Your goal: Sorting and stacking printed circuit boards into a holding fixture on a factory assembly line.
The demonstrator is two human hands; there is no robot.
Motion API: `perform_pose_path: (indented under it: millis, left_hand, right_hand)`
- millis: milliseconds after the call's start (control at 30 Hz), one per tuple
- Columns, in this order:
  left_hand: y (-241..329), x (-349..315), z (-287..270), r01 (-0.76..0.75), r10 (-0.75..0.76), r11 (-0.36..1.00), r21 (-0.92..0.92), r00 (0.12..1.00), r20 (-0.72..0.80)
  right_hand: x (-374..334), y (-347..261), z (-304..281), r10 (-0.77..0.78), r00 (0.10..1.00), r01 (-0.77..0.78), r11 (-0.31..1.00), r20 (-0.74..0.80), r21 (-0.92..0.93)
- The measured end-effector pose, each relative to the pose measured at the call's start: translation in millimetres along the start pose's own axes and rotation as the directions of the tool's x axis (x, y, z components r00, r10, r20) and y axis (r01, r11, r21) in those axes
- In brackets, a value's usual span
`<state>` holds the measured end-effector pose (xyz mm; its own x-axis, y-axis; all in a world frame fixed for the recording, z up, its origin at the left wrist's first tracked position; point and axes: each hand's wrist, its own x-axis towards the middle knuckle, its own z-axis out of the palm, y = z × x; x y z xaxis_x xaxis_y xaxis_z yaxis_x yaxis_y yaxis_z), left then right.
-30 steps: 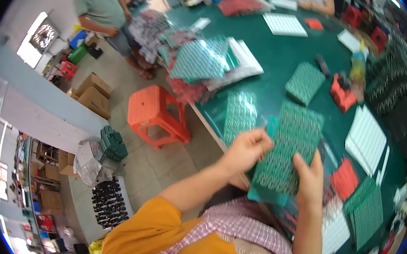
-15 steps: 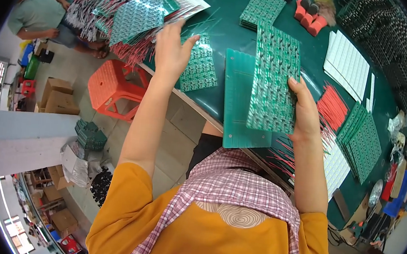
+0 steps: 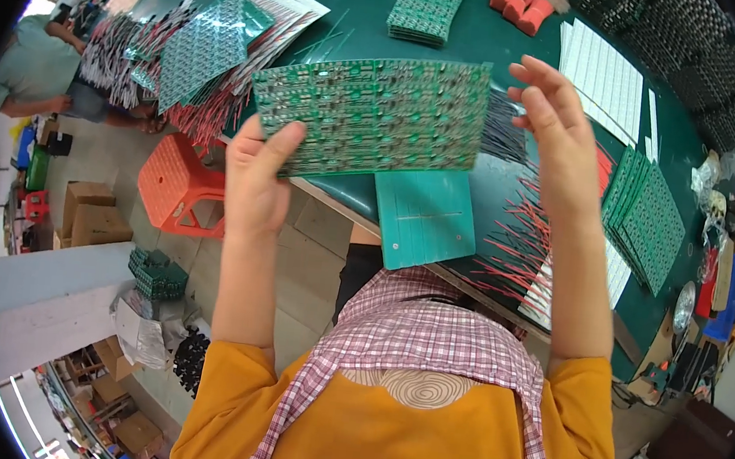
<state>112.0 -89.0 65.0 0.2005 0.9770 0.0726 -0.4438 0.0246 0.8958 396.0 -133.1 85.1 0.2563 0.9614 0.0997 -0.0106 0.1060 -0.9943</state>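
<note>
A green circuit board panel (image 3: pixel 370 115), covered in rows of small parts, is held up over the table's near edge. My left hand (image 3: pixel 260 166) grips its left end, thumb on the face toward me. Off the panel's right end, my right hand (image 3: pixel 556 128) is raised with fingers apart and holds nothing. Partly hidden below the panel, a plain green fixture board (image 3: pixel 426 222) lies at the table edge. Red and black wires (image 3: pixel 516 253) are spread beside it, under my right forearm.
Stacked circuit panels lie at the far middle (image 3: pixel 426 5) and right (image 3: pixel 648 212). White sheets (image 3: pixel 607 80) are at the back right. Wire bundles (image 3: pixel 210 117) and clear-topped panels (image 3: pixel 203 50) cover the left. An orange stool (image 3: pixel 179 183) stands left; another person (image 3: pixel 34 65) is beyond.
The panel has passed from my right hand to my left and turned from upright to lengthwise. My right hand has let go and risen away. My view has shifted slightly right.
</note>
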Motion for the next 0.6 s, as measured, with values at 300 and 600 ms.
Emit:
perform_pose_path:
  millis: [300, 600]
  left_hand:
    - [8.2, 2.1, -30.0, 0.148, -0.149, 0.988, -0.041, 0.989, -0.017]
    - [-26.6, -22.6, 20.1, 0.015, -0.004, 0.985, -0.174, 0.998, 0.067]
  right_hand:
    - [-5.5, -12.3, 0.4, 0.265, 0.91, -0.226, 0.962, 0.32, -0.155]
    - [-25.2, 13.8, 42.7, 0.435, 0.779, -0.562, 0.804, 0.452, 0.194]
